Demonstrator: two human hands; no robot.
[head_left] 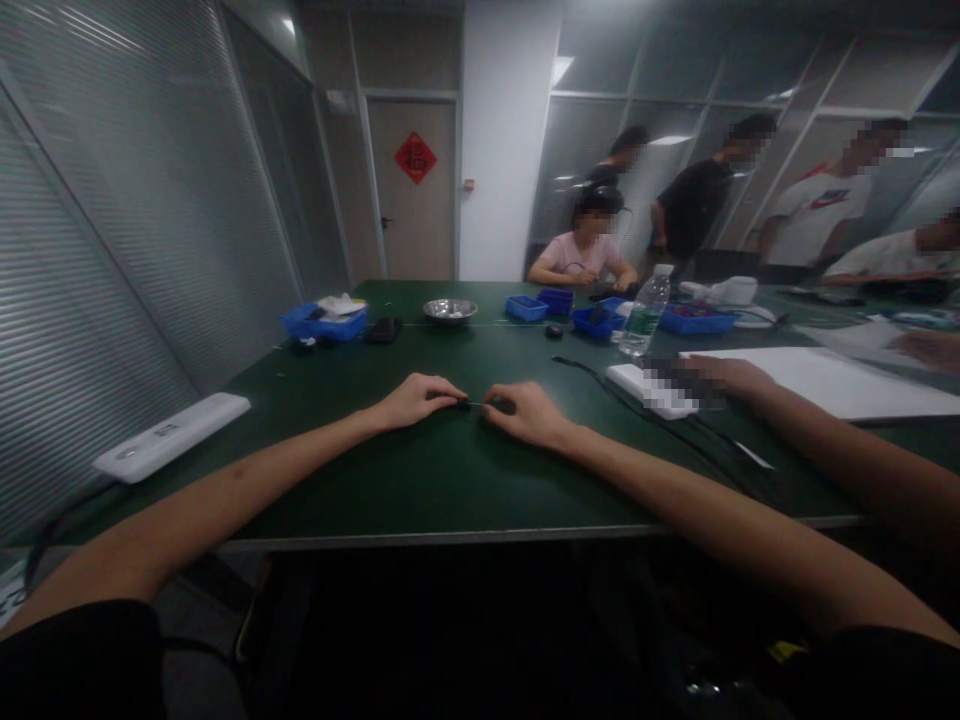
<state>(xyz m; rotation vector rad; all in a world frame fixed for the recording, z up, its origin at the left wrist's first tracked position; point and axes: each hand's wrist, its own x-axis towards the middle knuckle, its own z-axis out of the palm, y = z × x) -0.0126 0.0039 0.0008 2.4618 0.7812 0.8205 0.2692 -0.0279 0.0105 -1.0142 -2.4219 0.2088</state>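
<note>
Over the green table (420, 480), my left hand (420, 402) pinches a small black piece (463, 404) between thumb and fingertips. Opposite it, my right hand (529, 412) is closed in a pinch on a thin, pale, pin-like piece (475, 404) that reaches toward the black one. The two sets of fingertips are close together but apart. Both pieces are too small and dim to name exactly, and whether they touch is unclear.
A steel bowl (450, 311), a blue tray (322, 320) and a dark phone-like object (383, 330) stand behind my hands. Left lies a white power strip (172, 437); right are another white strip (651, 390), a bottle (646, 315) and a co-worker's hand (724, 378).
</note>
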